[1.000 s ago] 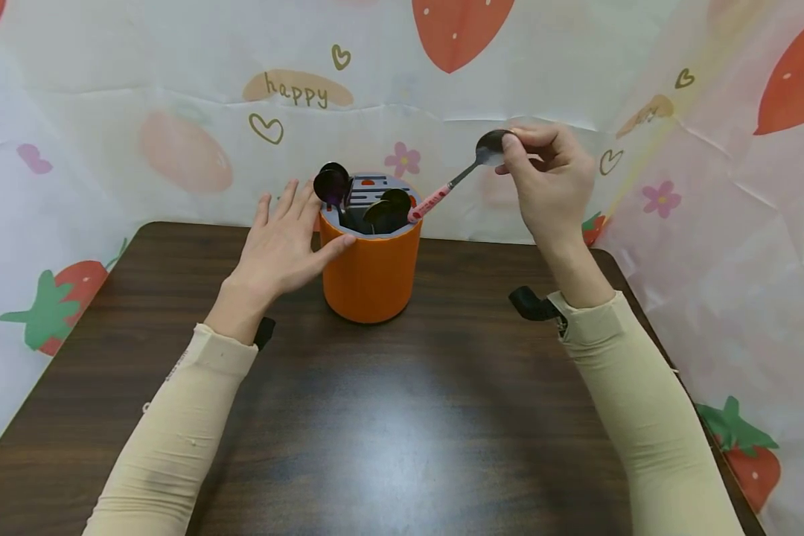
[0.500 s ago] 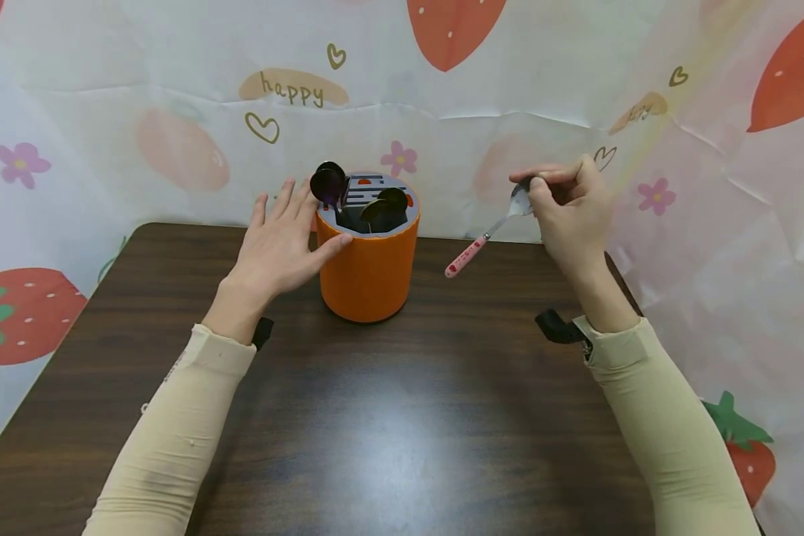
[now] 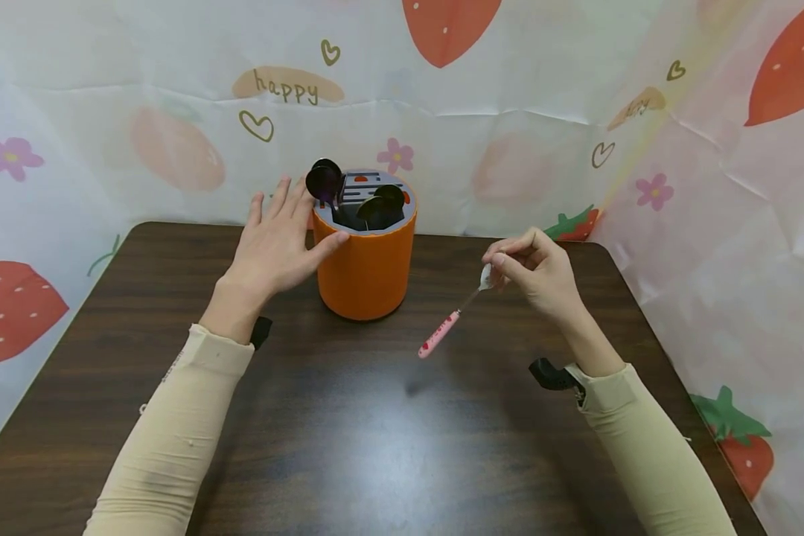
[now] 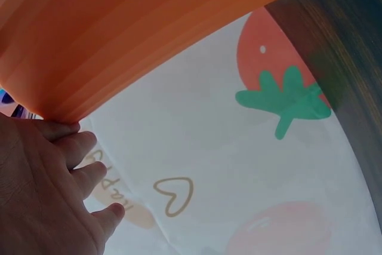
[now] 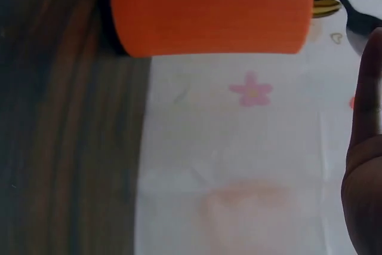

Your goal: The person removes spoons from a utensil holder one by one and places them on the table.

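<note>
A spoon (image 3: pixel 440 333) with a pink, red-patterned handle hangs tilted above the table, handle end down and to the left. My right hand (image 3: pixel 536 272) pinches it by the bowl between thumb and fingers. In the right wrist view only the thumb (image 5: pixel 365 141) and part of the spoon's bowl (image 5: pixel 360 23) show. With fingers spread, my left hand (image 3: pixel 275 242) rests against the left side of an orange cylindrical utensil holder (image 3: pixel 365 275). Several dark spoons (image 3: pixel 324 181) stand bowl-up in its grey slotted top. In the left wrist view the left fingers (image 4: pixel 77 147) touch the holder's rim.
The dark wooden table (image 3: pixel 295 447) runs beneath both arms. A white cloth (image 3: pixel 174 59) with strawberry, heart and flower prints hangs behind it and along its sides. The holder stands near the table's back edge.
The right hand has carried the spoon from beside the holder's top, first rightward, then down and nearer over the table. The left hand has stayed on the holder.
</note>
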Demonstrator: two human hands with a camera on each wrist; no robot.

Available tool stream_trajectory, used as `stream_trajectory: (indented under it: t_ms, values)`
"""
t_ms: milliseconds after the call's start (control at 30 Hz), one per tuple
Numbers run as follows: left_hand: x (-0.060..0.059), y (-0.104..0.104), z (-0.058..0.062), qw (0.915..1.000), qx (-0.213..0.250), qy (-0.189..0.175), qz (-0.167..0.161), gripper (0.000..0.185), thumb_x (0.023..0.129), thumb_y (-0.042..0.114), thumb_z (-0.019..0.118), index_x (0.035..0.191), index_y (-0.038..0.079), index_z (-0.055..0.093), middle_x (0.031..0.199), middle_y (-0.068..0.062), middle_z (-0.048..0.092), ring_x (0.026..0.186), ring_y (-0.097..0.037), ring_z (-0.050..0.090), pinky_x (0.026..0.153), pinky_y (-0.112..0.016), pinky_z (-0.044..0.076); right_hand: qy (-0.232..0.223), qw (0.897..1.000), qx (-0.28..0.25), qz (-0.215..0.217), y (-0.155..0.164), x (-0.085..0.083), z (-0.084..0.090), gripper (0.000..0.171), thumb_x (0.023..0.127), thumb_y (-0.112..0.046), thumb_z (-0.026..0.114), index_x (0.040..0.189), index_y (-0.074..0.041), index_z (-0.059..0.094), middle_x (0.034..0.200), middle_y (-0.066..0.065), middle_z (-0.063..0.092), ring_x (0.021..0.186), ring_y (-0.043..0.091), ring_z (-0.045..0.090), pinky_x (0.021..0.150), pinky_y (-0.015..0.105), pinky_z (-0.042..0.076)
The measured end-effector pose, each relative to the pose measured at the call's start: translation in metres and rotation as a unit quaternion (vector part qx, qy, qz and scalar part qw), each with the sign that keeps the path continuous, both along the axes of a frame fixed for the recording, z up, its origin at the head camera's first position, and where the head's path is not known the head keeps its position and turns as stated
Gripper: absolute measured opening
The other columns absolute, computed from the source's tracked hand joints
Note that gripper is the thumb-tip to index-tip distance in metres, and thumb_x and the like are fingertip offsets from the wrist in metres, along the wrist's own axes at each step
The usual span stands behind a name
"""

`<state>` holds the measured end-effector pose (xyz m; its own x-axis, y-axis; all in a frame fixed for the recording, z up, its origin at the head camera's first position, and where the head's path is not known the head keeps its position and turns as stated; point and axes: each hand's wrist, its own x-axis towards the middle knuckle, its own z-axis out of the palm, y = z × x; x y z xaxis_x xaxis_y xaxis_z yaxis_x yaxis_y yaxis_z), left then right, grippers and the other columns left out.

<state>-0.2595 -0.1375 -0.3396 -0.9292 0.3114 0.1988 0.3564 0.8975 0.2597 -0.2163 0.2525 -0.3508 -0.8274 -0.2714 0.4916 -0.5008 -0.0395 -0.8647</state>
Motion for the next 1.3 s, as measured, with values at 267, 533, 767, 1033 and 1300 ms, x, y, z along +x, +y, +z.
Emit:
stream_trajectory:
  t_ms: [267,533,767,1033,1300]
  values:
    - [0.0,0.0,0.001,1.0,-0.001,0.004,0.001,0.1,0.098,0.08,0.028,0.168,0.016,-0.002,0.175,-0.005,-0.001,0.161,-0.03,-0.005,0.127,-0.06,-0.005,-0.058,0.998,0.002,0.023,0.007,0.004,-0.024,0.009,0.098,0.009,0.065,0.102,0.002,0.061,0.093,0.005,0.075,0.07,0.015,0.072,0.058,0.029,0.06]
    - [0.001,-0.001,-0.001,1.0,0.001,-0.004,0.003,0.1,0.099,0.08,0.028,0.169,0.015,-0.001,0.175,-0.006,-0.001,0.161,-0.027,-0.01,0.127,-0.059,-0.008,-0.101,0.994,0.031,0.037,0.016,0.009,-0.034,0.008,0.095,-0.004,0.074,0.103,-0.003,0.072,0.101,0.005,0.072,0.076,0.015,0.073,0.071,0.032,0.064]
    - [0.002,-0.001,0.0,1.0,-0.003,-0.006,0.004,0.101,0.098,0.081,0.026,0.169,0.014,0.0,0.175,-0.006,-0.003,0.161,-0.027,-0.011,0.127,-0.059,-0.007,-0.098,0.993,0.029,0.066,0.023,0.013,-0.033,0.018,0.097,0.01,0.066,0.114,0.012,0.068,0.105,0.006,0.074,0.086,0.015,0.076,0.079,0.035,0.064]
    - [0.002,-0.001,0.002,1.0,0.0,-0.006,0.001,0.1,0.098,0.081,0.027,0.168,0.017,-0.003,0.175,-0.004,-0.004,0.161,-0.026,-0.011,0.127,-0.059,-0.008,-0.12,0.992,0.022,-0.004,0.029,0.022,-0.024,0.015,0.097,0.007,0.068,0.11,0.006,0.075,0.093,0.004,0.076,0.073,0.012,0.073,0.069,0.029,0.063]
    - [0.002,-0.001,0.002,1.0,0.006,-0.005,-0.003,0.099,0.099,0.08,0.029,0.168,0.018,-0.003,0.175,-0.003,-0.005,0.161,-0.027,-0.01,0.127,-0.059,-0.007,-0.178,0.979,0.093,-0.042,0.031,0.022,-0.023,0.011,0.098,-0.004,0.072,0.106,-0.005,0.079,0.086,-0.002,0.077,0.072,0.011,0.071,0.07,0.026,0.061]
